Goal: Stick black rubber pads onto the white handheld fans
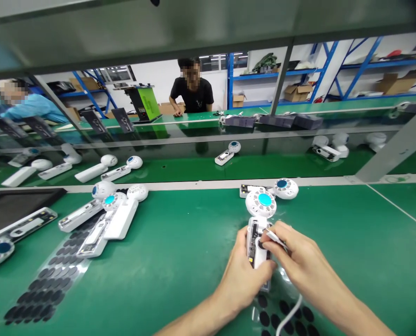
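My left hand [245, 275] is closed round the handle of a white device [260, 204] with a round, vented head and a teal disc. Its handle lies face up, with circuit parts showing. In a pinch over that handle, my right hand [295, 254] holds a white cable plug [273, 237]; whether it touches the handle is hidden by the fingers. A white cable [290, 315] runs down from below the right hand to the bottom edge. Right behind the held device lies a similar device [285, 188]. Under my wrists is a clear sheet of black round stickers [284, 306].
Several white devices [112, 219] are piled at left, partly over another sheet of black stickers [50, 284]. A black tray [19, 205] sits at far left. Beyond the metal rail [194, 183], a green belt [180, 168] carries more devices. A co-worker [192, 91] is across from me.
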`<state>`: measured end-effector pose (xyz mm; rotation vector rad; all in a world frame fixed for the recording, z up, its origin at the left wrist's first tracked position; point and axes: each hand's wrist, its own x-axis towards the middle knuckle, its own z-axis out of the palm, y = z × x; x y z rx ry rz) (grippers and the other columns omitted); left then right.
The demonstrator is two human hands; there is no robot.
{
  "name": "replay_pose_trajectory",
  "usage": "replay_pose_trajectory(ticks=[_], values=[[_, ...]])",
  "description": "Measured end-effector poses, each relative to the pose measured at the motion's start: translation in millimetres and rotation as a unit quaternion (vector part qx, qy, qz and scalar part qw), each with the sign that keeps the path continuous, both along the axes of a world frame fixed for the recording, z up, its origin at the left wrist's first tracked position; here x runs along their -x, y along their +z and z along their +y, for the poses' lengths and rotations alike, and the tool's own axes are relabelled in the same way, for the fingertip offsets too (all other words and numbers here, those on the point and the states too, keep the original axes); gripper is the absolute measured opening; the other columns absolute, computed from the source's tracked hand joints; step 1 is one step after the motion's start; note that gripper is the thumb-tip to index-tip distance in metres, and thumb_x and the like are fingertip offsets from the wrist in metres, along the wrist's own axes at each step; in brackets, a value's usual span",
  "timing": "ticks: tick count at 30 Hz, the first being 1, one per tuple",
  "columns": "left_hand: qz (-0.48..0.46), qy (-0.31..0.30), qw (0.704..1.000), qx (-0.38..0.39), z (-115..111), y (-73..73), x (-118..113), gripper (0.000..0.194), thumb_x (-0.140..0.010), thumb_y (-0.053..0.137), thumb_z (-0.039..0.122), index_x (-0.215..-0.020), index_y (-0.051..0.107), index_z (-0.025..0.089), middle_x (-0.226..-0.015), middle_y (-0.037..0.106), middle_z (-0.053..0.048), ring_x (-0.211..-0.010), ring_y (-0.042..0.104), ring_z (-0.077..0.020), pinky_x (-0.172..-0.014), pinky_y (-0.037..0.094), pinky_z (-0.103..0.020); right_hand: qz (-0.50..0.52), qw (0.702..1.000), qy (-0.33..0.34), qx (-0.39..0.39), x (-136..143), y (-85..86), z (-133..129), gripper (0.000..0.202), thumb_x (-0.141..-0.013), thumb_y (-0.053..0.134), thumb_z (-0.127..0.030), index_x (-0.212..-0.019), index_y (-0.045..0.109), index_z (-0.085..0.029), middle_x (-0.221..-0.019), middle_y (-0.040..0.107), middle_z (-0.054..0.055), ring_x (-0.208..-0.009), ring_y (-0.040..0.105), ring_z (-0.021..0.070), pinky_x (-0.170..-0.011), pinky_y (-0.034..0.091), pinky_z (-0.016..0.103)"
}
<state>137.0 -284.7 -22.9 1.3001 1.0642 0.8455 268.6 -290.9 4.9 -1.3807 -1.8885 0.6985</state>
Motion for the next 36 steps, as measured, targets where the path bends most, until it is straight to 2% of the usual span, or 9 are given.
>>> replay_pose_trajectory(ticks=[10,16,20,23,26,29,34,36], values=[[0.002,0.002,1.0,-0.004,0,-1.2,0,0.05,-0.067,0.057,0.011,-0.114,0.042,0.02,-0.098,0.059,0.0,-0.086,0.055,-0.0142,-0.076,0.043,-0.024,-0.033,0.999,0.005,-0.018,0,4.1,1,0.019,-0.087,0.038,-0.015,-0.069,0.041,-0.022,-0.067,0.046,-0.003,-0.058,0.048,0.015,-0.054,0.033,0.025],[-0.008,0.008,1.0,-0.009,0,-0.1,0,0.05,-0.068,0.058,0.012,-0.115,0.042,0.019,-0.102,0.058,-0.002,-0.091,0.055,-0.0159,-0.079,0.043,-0.025,-0.021,0.999,-0.008,-0.046,2,-1.9,-3,0.019,-0.089,0.039,-0.017,-0.072,0.046,-0.022,-0.069,0.047,-0.002,-0.059,0.049,0.0147,-0.054,0.035,0.025],[-0.026,0.007,0.999,-0.018,-1,2.6,2,0.04,-0.076,0.054,0.017,-0.115,0.043,0.018,-0.107,0.057,-0.004,-0.094,0.055,-0.0157,-0.083,0.042,-0.026,0.026,0.996,-0.008,-0.079,3,-11.7,-6,0.018,-0.091,0.037,-0.016,-0.082,0.051,-0.022,-0.079,0.052,0.0,-0.068,0.053,0.0152,-0.06,0.04,0.025],[-0.033,0.022,0.999,-0.034,0,3.5,2,0.032,-0.081,0.05,0.022,-0.112,0.045,0.016,-0.105,0.057,-0.004,-0.099,0.053,-0.0165,-0.087,0.04,-0.027,0.043,0.991,0.007,-0.124,3,-19.7,-9,0.023,-0.089,0.035,-0.01,-0.096,0.053,-0.023,-0.086,0.053,0.003,-0.072,0.054,0.0155,-0.062,0.044,0.024],[-0.039,0.036,0.998,-0.031,1,3.3,2,0.027,-0.085,0.047,0.029,-0.108,0.046,0.016,-0.095,0.059,-0.003,-0.093,0.054,-0.0167,-0.084,0.041,-0.028,0.04,0.99,0.021,-0.136,4,-26.3,-12,0.035,-0.085,0.033,-0.004,-0.108,0.05,-0.024,-0.096,0.052,0.005,-0.081,0.056,0.0171,-0.065,0.047,0.024],[-0.046,0.041,0.998,-0.03,2,2.5,3,0.029,-0.085,0.047,0.036,-0.106,0.048,0.015,-0.095,0.058,-0.004,-0.087,0.054,-0.0158,-0.08,0.042,-0.027,0.049,0.991,0.007,-0.128,6,-31.6,-15,0.043,-0.082,0.03,-0.002,-0.113,0.048,-0.027,-0.103,0.049,0.006,-0.088,0.054,0.018,-0.07,0.049,0.025],[-0.073,0.046,0.996,-0.008,4,1.0,5,0.03,-0.084,0.049,0.039,-0.103,0.049,0.017,-0.097,0.057,-0.004,-0.088,0.053,-0.0153,-0.08,0.042,-0.025,0.075,0.988,0.008,-0.135,11,-35.9,-20,0.054,-0.076,0.028,0.0,-0.118,0.048,-0.029,-0.109,0.042,0.006,-0.074,0.055,0.0151,-0.062,0.049,0.023],[-0.085,0.06,0.995,0.007,5,0.7,5,0.027,-0.082,0.052,0.037,-0.098,0.05,0.017,-0.092,0.057,-0.003,-0.083,0.053,-0.0142,-0.076,0.043,-0.024,0.077,0.989,0.0,-0.128,12,-32.9,-21,0.054,-0.079,0.027,-0.003,-0.122,0.045,-0.03,-0.11,0.042,0.006,-0.063,0.054,0.013,-0.058,0.048,0.023]])
